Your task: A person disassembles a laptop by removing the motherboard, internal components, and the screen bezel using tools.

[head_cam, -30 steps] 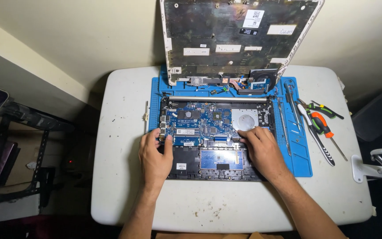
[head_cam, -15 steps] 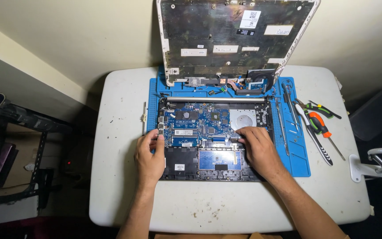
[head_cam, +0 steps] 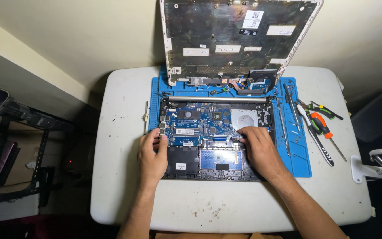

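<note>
Both hands are planted on the opened laptop base [head_cam: 215,137], which is laid on a blue repair mat [head_cam: 299,163] mid-table. The left hand [head_cam: 152,156] is curled over the base's left edge, fingers pressed together. The right hand [head_cam: 259,148] is rested flat near the blue motherboard [head_cam: 195,121], fingertips bunched. Screwdrivers [head_cam: 321,128] are scattered right. Farther back, the detached cover [head_cam: 235,37] is propped upright.
</note>
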